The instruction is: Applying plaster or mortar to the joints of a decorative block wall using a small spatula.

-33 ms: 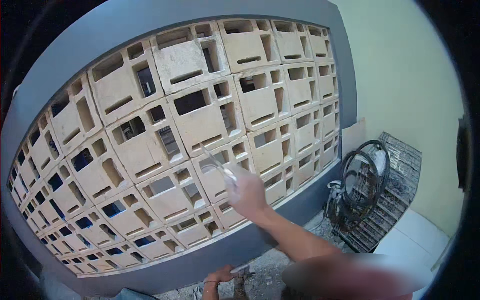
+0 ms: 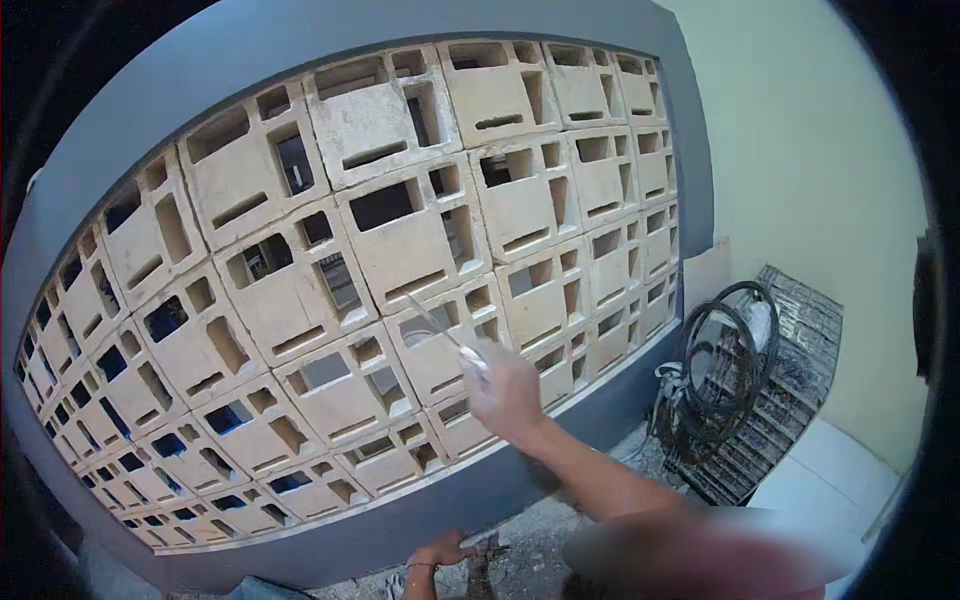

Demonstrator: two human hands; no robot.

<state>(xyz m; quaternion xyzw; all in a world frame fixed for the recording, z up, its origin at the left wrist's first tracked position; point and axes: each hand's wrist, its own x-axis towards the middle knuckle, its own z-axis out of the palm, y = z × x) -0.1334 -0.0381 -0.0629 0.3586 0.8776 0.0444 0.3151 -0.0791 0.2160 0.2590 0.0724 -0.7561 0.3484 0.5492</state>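
My right hand (image 2: 505, 395) is closed around the handle of a thin-bladed metal tool (image 2: 432, 320). The blade slants up and left to the joint just under a slot in one cream breeze block (image 2: 405, 250); whether its tip touches cannot be told. Low in the picture, my left hand (image 2: 437, 550) is closed near the foot of the wall. Something pale and flat sticks out beside its fingers, too unclear to name. A wristband circles the left wrist.
Cream blocks with rectangular openings fill a grey frame (image 2: 697, 170). To the right, a coiled black hose (image 2: 770, 350) lies on a dirty slatted panel (image 2: 815, 330) by a pale green wall (image 2: 800, 150). Rubble (image 2: 540, 515) covers the ground below. A blurred patch hides part of the lower right.
My right hand has shifted slightly right and down, with the tool still in it. The blade now shows as a thinner line. My left hand stays nearly in place.
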